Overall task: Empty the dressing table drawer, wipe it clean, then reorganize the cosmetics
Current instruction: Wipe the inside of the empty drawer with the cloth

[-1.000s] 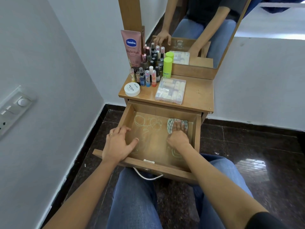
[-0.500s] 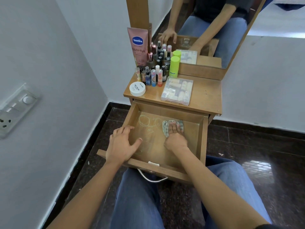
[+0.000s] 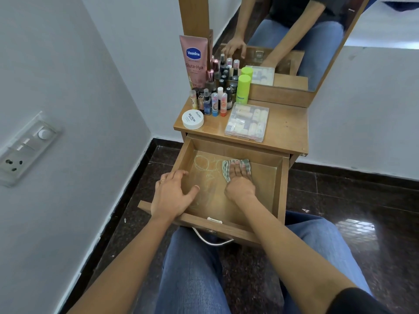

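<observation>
The wooden drawer [image 3: 280, 191] is pulled out over my lap and holds no cosmetics; faint chalky rings mark its floor. My right hand [image 3: 239, 182] lies flat with straight fingers on a checked cloth [image 3: 225, 167] near the drawer's back middle. My left hand [image 3: 173, 193] rests on the drawer's left wall, thumb inside, fingers over the rim. On the dressing table top [image 3: 288, 130] stand a pink Vaseline tube [image 3: 194, 60], several small bottles [image 3: 215, 103], a green-capped bottle [image 3: 243, 89], a white round jar [image 3: 192, 119] and a clear plastic box [image 3: 247, 122].
A mirror [image 3: 283, 37] rises behind the table top. A white wall with a switch plate [image 3: 27, 148] is close on the left. Dark tiled floor [image 3: 351, 200] surrounds the table. My knees in blue jeans [image 3: 192, 268] sit under the drawer front and its metal handle [image 3: 213, 240].
My right hand has slid the cloth leftward across the drawer floor, from the right side toward the middle. My left hand has stayed on the left wall.
</observation>
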`<state>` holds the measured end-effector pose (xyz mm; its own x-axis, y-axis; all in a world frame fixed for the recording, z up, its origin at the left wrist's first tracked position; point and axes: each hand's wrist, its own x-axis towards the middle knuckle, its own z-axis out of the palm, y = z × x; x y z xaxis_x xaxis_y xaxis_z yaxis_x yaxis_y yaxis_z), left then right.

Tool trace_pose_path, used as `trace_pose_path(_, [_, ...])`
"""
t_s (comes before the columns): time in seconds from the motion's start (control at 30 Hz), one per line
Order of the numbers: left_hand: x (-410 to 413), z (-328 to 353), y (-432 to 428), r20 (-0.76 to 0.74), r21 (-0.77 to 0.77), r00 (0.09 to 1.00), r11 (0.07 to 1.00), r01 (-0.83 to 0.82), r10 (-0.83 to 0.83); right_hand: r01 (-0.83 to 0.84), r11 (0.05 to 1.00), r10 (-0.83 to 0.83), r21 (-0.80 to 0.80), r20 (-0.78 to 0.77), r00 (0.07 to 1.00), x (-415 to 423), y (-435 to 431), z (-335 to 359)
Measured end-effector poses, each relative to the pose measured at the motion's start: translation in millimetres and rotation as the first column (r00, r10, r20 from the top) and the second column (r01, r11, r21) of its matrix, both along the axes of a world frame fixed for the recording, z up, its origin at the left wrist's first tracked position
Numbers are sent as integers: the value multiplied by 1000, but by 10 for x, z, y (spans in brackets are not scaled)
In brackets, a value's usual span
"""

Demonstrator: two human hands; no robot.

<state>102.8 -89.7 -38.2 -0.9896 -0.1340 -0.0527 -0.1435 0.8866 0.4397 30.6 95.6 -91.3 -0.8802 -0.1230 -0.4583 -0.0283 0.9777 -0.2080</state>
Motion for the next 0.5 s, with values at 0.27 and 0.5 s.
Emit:
trace_pose_path(0.27, [37,-28,9,-31,16,999,1000,-8,8,51,998,-52,32,52,997,0,263,35])
trace_pose_path(0.5, [4,-22,30,-42,17,999,1000,-22,22,-10,999,11,34,-27,1000,-44,-114,-2])
